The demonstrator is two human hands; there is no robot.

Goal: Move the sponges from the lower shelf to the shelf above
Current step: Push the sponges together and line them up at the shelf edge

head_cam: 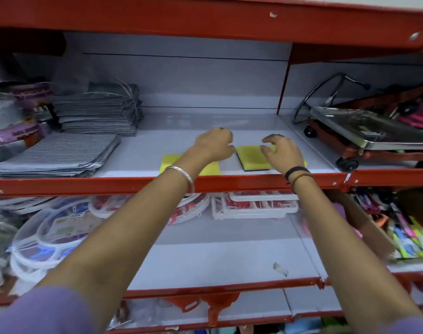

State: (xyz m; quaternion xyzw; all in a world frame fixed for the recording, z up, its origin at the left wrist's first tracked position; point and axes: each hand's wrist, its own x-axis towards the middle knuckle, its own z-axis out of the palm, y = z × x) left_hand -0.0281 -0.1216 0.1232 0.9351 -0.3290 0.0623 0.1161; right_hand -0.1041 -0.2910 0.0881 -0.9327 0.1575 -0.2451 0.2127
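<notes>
Both hands, left hand (pixel 215 145) and right hand (pixel 284 155), hover open-fingered, gripping nothing, over yellow rectangular foam sponges (pixel 252 157) lying on the red-edged white upper shelf (pixel 273 178) beside stacked grey cloths (pixel 97 109).

This looks like a shop that sells things for the home. Long red shelves (pixel 157 182) with white boards run one above the other, and each holds many of the same thing. Grey cloths (pixel 95 112) sit in neat stacks. Clear plastic boxes (pixel 254 206) lie piled below. Bright packs (pixel 408 239) fill a box at the right, and a small metal cart (pixel 364 133) sits on a shelf.
</notes>
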